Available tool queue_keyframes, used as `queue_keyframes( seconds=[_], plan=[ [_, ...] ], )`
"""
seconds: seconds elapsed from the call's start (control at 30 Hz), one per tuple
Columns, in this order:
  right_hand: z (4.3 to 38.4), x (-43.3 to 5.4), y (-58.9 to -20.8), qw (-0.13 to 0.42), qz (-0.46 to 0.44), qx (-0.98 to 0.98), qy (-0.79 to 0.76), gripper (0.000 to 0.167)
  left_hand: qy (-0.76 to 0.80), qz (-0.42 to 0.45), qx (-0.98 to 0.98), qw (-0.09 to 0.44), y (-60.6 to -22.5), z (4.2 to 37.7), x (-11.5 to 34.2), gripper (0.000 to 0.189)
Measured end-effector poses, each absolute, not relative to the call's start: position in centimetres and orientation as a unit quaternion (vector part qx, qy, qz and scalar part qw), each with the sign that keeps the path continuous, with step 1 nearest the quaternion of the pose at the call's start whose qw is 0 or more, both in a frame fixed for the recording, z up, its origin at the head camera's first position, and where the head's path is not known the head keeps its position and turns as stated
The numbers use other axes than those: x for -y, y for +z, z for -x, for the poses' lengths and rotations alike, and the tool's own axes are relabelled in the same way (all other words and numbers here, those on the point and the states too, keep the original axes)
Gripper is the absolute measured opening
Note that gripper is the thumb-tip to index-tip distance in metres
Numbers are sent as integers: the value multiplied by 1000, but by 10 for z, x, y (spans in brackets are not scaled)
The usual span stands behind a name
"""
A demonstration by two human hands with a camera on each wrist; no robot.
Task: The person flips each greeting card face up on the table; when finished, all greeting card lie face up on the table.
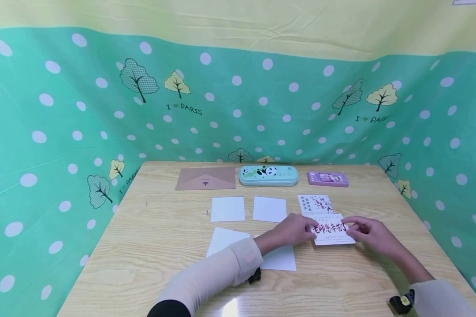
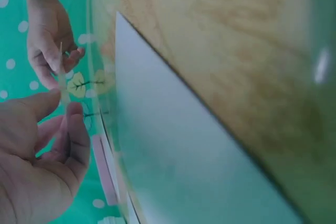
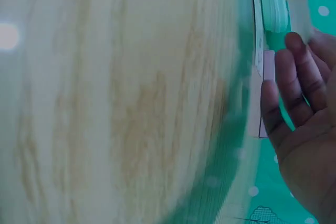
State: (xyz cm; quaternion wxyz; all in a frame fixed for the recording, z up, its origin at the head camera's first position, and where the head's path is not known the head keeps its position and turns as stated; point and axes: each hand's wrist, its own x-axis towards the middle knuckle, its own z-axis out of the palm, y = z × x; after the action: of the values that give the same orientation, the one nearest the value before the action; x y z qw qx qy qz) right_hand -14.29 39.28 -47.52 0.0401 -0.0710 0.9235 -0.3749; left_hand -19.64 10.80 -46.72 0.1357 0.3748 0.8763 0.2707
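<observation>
A white card with dark red Chinese lettering point(image 1: 334, 238) is held between both hands above the right side of the table. The left hand point(image 1: 295, 229) pinches its left edge between thumb and fingers, and the right hand point(image 1: 372, 233) pinches the right edge. Seen edge-on in the left wrist view, the card point(image 2: 64, 94) is a thin strip between the two hands. In the right wrist view the thumb and index finger meet at the card point(image 3: 298, 6), while the other fingers extend loosely. Behind it lies a card with a blossom branch point(image 1: 316, 203), partly covered.
Several blank white sheets lie mid-table, including two small ones point(image 1: 228, 209) point(image 1: 269, 209); the left forearm crosses above the larger ones point(image 1: 279, 259). Along the back are a brown envelope point(image 1: 190, 179), a panda pencil case point(image 1: 254, 180) and a purple box point(image 1: 315, 178). Patterned curtain surrounds the table.
</observation>
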Motion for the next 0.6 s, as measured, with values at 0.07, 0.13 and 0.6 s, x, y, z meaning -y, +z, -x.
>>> queue_keyframes(
  seconds=[0.07,0.13,0.6],
  plan=[
    [145,-392,-477,53,79,-927,-363,38,252,-377,-880,143,-469,195,-109,44],
    [146,-393,-479,63,90,-929,-353,42,231,-381,-883,144,-472,194,-112,48],
    [147,-391,-487,113,123,-937,-306,49,156,-384,-897,153,-480,192,-124,50]
  ],
)
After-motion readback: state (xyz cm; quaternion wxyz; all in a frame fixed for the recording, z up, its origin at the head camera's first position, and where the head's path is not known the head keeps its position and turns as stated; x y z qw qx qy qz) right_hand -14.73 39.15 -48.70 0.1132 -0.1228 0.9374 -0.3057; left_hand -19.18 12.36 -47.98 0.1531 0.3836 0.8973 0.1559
